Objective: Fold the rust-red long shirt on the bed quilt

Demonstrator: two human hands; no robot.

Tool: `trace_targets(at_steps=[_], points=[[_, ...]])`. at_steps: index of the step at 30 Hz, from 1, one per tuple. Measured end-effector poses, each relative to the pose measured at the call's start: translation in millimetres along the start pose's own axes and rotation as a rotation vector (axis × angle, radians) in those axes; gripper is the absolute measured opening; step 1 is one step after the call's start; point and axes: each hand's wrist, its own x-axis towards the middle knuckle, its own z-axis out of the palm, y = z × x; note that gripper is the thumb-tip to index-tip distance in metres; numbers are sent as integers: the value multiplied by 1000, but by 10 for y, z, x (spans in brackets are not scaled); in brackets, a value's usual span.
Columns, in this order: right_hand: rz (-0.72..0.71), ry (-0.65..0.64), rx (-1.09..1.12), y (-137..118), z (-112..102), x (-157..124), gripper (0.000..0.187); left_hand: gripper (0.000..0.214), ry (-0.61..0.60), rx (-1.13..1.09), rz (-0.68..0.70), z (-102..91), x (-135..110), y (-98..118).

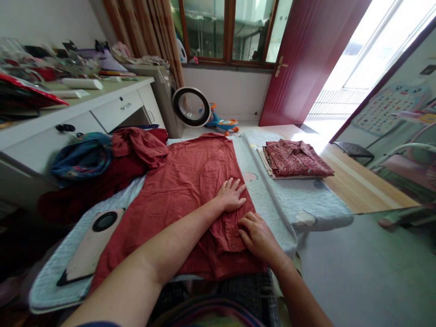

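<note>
A rust-red shirt [180,190] lies spread flat on a padded light-blue ironing board [272,200]. My left hand [231,195] rests flat on the shirt near its right edge, fingers stretched out and slightly apart. My right hand [257,234] lies just below it on the shirt's collar area, with its fingers bent and pressing on the fabric. Neither hand lifts the cloth.
A pink iron rest [91,245] lies on the board's left end. Crumpled red and blue clothes [102,159] are heaped at the far left. Folded patterned shirts [294,159] sit on a second padded surface to the right. A white desk [102,104] stands left; a red door [306,59] is open.
</note>
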Motion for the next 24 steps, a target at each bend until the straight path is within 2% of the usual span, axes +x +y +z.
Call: trace_targets(at_steps=[5, 8, 11, 13, 15, 17, 19, 22, 24], points=[[-34, -47, 86, 22, -119, -10, 15, 72, 6, -47, 6, -43, -41, 2], [-42, -56, 165, 113, -239, 46, 16, 74, 46, -83, 23, -104, -194, -9], [1, 99, 209, 263, -261, 249, 21, 72, 73, -83, 46, -138, -468, 26], [7, 227, 225, 363, -183, 478, 27, 73, 69, -89, 72, -119, -651, 74], [-19, 278, 227, 439, -47, 745, 34, 75, 64, -101, 91, -68, -783, 129], [-18, 226, 168, 492, 99, 995, 41, 78, 67, -113, 82, -4, -850, 176], [1, 90, 26, 533, 209, 1193, 43, 80, 75, -119, 55, 50, -868, 205], [52, -73, -189, 592, 270, 1391, 50, 80, 77, -111, 49, 88, -867, 214], [76, -112, -284, 635, 268, 1491, 57, 79, 81, -96, 66, 97, -872, 207]])
